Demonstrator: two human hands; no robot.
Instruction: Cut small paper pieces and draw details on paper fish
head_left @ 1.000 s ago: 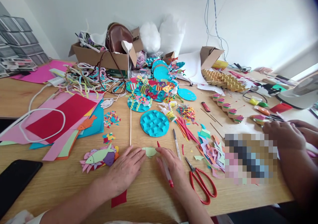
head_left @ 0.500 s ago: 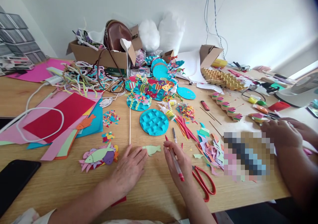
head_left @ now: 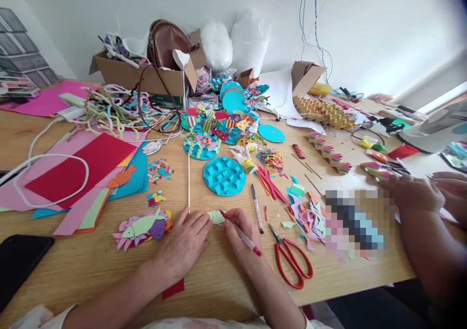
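Observation:
A pale green paper fish (head_left: 215,216) lies on the wooden table, its left end under the fingers of my left hand (head_left: 186,241). That hand rests flat with fingers stretched out. My right hand (head_left: 241,236) is closed around a red pen (head_left: 249,243), whose tip is at the fish near its right end. Part of the fish is hidden by both hands. Left of my left hand is a pile of cut paper fish (head_left: 140,226) in green, purple and pink. Red-handled scissors (head_left: 294,265) lie open, right of my right hand, beside a clear pen (head_left: 257,208).
A blue textured disc (head_left: 224,175) and a thin pale stick (head_left: 188,183) lie beyond my hands. Coloured paper sheets (head_left: 80,171) and a black phone (head_left: 24,265) are at left. Paper scraps (head_left: 308,217) lie at right, near another person's hands (head_left: 416,192).
My right hand has moved left and brought the pen's tip from above the table onto the fish. My left hand stays on the fish. The view has shifted slightly.

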